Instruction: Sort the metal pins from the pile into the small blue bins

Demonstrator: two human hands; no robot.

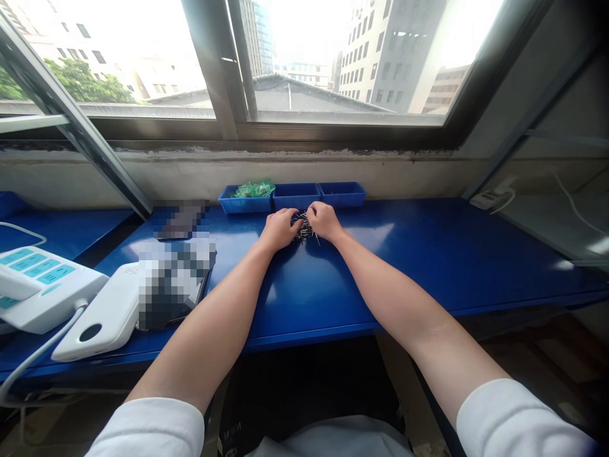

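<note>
A small pile of thin dark metal pins (303, 228) lies on the blue bench (428, 254) just in front of three blue trays. My left hand (279, 228) rests at the pile's left side with its fingers curled into the pins. My right hand (324, 219) sits at the pile's right side, fingers bent down onto the pins. Both arms reach forward across the bench. What exactly each hand grips is too small to make out.
Three blue trays stand by the wall: the left one (245, 202) holds green parts, the middle (295, 195) and right (342, 193) look bare. A white power strip (38, 285) and a white device (102, 314) lie at left. A window runs behind.
</note>
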